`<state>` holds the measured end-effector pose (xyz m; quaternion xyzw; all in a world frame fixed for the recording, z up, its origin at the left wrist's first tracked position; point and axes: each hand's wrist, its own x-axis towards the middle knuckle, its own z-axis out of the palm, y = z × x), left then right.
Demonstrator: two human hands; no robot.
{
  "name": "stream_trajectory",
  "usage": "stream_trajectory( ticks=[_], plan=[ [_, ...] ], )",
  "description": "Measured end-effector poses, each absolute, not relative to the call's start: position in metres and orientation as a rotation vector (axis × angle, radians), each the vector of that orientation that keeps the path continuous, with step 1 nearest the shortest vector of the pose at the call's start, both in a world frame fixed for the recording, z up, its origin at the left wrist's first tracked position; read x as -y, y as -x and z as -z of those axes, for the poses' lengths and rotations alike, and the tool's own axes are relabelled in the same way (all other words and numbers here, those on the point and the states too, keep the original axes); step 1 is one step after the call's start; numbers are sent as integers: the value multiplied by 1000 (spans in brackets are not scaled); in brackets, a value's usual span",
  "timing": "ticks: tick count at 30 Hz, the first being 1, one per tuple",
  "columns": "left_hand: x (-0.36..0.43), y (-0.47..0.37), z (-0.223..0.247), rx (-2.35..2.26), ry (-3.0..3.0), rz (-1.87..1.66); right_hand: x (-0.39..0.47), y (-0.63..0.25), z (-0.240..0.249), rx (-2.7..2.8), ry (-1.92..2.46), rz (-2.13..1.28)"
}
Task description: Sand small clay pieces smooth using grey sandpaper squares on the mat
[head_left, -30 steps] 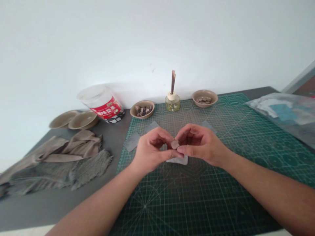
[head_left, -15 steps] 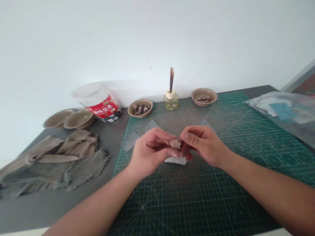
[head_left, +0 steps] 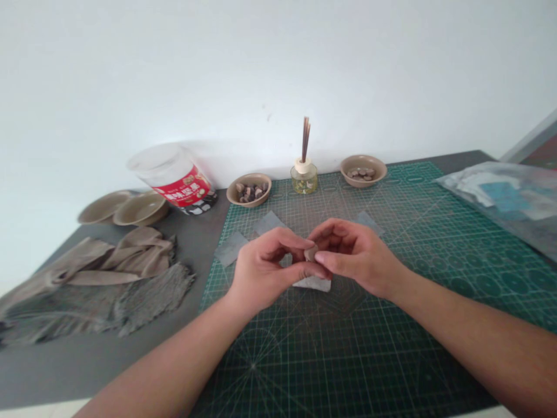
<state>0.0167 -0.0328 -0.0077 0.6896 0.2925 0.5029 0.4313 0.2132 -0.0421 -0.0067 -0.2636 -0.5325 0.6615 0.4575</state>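
Note:
Between the fingertips of both hands is a small brownish stone [head_left: 310, 253]. My left hand [head_left: 272, 264] pinches it from the left, thumb below and fingers above. My right hand [head_left: 354, 255] grips its right side, the thumb pressed against the near face. Partly hidden below the hands, a pale flat block [head_left: 314, 283] lies on the green cutting mat [head_left: 348, 360]. Thin grey sheets, like sandpaper, rest on the mat beyond: one sheet [head_left: 231, 248] at the left, another sheet [head_left: 268, 222] nearer the middle, a third sheet [head_left: 369, 222] behind my right hand.
Along the wall stand a bowl of rough stones [head_left: 249, 190], a reed diffuser [head_left: 304, 174] and a bowl of smoother stones [head_left: 363, 171]. To the left are a plastic tub [head_left: 174, 180], two bowls [head_left: 141, 210] and a crumpled cloth [head_left: 100, 284]. A plastic bag [head_left: 505, 194] lies at right.
My right hand's fingers have shifted over the stone, its thumb now pressing on the near face. The stone has turned slightly between the fingertips. The view has moved very little.

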Motion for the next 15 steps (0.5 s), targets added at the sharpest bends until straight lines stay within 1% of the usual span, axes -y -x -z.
stream_trajectory(
  ticks=[6, 15],
  plan=[
    [28, -13, 12, -814, -1828, -1149, 42, -214, 5, 1318, 807, -1617],
    [26, -12, 13, -824, -1872, -1122, 41, -215, 7, 1319, 843, -1608]
  ],
)
